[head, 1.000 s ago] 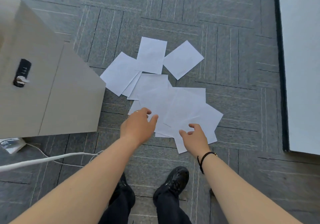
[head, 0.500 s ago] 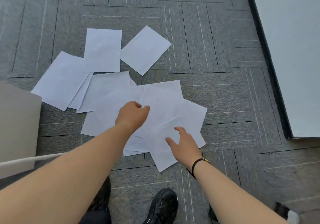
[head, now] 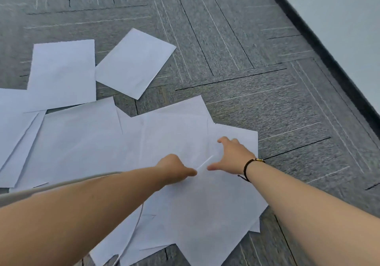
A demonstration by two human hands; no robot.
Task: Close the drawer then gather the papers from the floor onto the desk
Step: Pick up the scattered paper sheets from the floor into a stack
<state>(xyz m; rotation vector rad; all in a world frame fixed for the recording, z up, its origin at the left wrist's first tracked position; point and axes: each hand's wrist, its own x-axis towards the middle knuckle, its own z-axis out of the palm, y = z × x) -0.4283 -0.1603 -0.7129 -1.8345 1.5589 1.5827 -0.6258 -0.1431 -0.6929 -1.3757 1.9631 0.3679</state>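
Left hand (head: 174,168): I see it curled, knuckles on the scattered white paper sheets (head: 86,142); grip unclear.
Right hand (head: 233,155): fingers spread, pressing the sheets.

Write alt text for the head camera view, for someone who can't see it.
Two bare hands, left and right, reach down onto overlapping white papers scattered on grey carpet. One sheet lies apart farther off; the right wrist wears a dark band.

Blank white papers (head: 86,142), flat and overlapping in a loose scatter on grey carpet (head: 267,105).
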